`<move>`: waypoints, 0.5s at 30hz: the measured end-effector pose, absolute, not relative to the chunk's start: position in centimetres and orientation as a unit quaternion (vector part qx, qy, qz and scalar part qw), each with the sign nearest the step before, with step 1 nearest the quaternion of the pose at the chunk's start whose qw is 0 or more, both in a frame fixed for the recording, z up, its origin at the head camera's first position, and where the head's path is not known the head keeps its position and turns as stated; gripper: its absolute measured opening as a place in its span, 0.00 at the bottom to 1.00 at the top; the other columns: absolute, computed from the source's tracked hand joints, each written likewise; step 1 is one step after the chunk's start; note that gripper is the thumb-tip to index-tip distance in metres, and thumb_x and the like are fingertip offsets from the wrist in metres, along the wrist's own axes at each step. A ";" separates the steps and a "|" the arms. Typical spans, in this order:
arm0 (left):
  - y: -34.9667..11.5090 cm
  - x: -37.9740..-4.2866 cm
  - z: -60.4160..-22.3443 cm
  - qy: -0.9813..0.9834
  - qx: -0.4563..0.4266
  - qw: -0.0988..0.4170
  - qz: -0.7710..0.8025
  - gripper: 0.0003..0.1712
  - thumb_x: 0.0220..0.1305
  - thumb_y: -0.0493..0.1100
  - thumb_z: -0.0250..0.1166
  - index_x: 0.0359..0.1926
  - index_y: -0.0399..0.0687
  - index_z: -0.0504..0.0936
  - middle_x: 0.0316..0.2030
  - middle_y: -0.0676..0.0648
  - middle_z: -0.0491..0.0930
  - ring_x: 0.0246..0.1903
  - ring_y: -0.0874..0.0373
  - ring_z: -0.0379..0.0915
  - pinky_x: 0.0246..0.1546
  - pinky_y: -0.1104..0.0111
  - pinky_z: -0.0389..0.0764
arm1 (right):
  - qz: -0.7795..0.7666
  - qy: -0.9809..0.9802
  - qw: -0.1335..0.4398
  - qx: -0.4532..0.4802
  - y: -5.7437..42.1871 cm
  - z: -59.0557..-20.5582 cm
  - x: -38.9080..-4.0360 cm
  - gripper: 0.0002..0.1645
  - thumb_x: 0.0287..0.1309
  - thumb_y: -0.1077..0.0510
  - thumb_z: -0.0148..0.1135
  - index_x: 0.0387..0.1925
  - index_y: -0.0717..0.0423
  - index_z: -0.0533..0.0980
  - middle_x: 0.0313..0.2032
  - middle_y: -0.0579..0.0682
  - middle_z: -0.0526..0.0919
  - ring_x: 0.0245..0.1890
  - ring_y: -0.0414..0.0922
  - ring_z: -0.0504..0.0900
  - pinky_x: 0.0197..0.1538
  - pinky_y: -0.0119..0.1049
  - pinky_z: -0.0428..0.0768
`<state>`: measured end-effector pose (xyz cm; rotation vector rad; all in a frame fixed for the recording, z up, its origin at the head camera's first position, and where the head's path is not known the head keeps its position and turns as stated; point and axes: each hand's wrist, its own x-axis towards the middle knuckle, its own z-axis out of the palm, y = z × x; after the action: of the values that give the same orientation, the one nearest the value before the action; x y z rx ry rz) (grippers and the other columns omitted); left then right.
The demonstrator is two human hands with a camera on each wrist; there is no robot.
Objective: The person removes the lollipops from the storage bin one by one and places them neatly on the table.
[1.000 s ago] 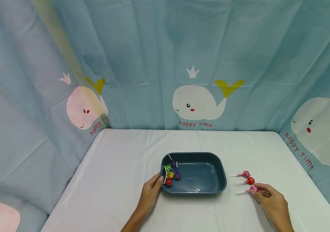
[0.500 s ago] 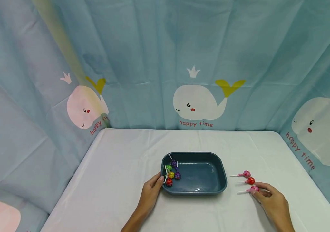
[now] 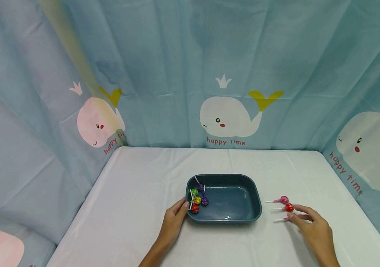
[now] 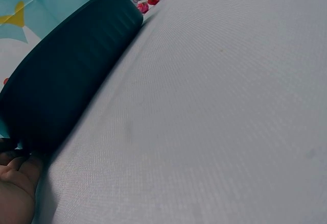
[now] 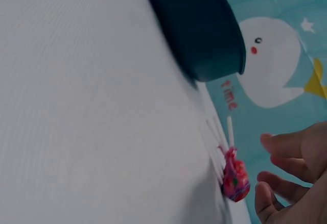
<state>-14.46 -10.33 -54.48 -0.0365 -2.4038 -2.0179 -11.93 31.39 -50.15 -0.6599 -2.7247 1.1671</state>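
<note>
A dark blue-green rectangular tray (image 3: pixel 233 204) stands on the white cloth. My left hand (image 3: pixel 173 222) grips its left end, thumb at the rim and fingers against the outer wall. Several lollipops lie at that end inside: red (image 3: pixel 195 209), yellow (image 3: pixel 197 200), green (image 3: pixel 195 192) and purple (image 3: pixel 205 201). Right of the tray, three more lie in a column, sticks pointing left: a pink lollipop (image 3: pixel 284 200), a red lollipop (image 3: pixel 288 207) and a nearest pink lollipop (image 5: pixel 236 180). Over the nearest one hovers my right hand (image 3: pixel 315 228), fingers loosely bent and apart, holding nothing; it hides that candy's head in the head view.
A white cloth (image 3: pixel 136 185) covers the table. Behind it and along both sides hangs a blue curtain (image 3: pixel 163 111) printed with whales.
My right hand has let go of the nearest pink lollipop and lifted slightly, its index finger shifting away toward the red one. The left hand and the tray stay put.
</note>
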 end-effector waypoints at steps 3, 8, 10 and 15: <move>-10.3 -14.4 -54.5 -0.765 -0.010 0.001 -0.644 0.33 0.83 0.53 0.56 0.74 0.32 0.72 0.72 0.37 0.74 0.75 0.41 0.65 0.74 0.52 0.69 | 0.394 -0.892 0.065 -0.211 30.9 -49.6 -11.7 0.29 0.64 0.42 0.76 0.61 0.51 0.84 0.47 0.58 0.91 0.51 0.46 0.80 0.38 0.30 0.70; -10.3 -14.5 -54.5 -0.762 -0.001 -0.004 -0.648 0.33 0.83 0.55 0.57 0.74 0.34 0.72 0.72 0.39 0.74 0.76 0.44 0.65 0.75 0.52 0.67 | 0.415 -0.884 0.094 -0.194 29.6 -48.8 -11.4 0.28 0.63 0.42 0.77 0.59 0.51 0.85 0.45 0.53 0.91 0.37 0.21 0.75 0.38 0.18 0.71; -10.3 -14.5 -54.4 -0.762 -0.001 -0.003 -0.647 0.33 0.83 0.55 0.57 0.75 0.35 0.72 0.72 0.39 0.74 0.76 0.44 0.65 0.75 0.52 0.67 | 0.428 -0.879 0.104 -0.184 29.0 -48.5 -11.4 0.28 0.63 0.44 0.77 0.60 0.51 0.85 0.47 0.51 0.91 0.36 0.17 0.74 0.38 0.14 0.73; -10.3 -14.5 -54.5 -0.768 -0.002 0.002 -0.641 0.33 0.83 0.55 0.57 0.74 0.35 0.73 0.72 0.39 0.75 0.76 0.42 0.65 0.76 0.49 0.66 | 0.461 -0.866 0.115 -0.158 27.7 -47.8 -11.3 0.29 0.63 0.43 0.77 0.61 0.52 0.84 0.45 0.42 0.90 0.39 0.18 0.77 0.40 0.12 0.77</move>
<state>-14.49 -10.28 -54.53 -0.0060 -2.4093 -2.0100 -11.33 27.73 -47.75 -0.4621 -2.5361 1.3514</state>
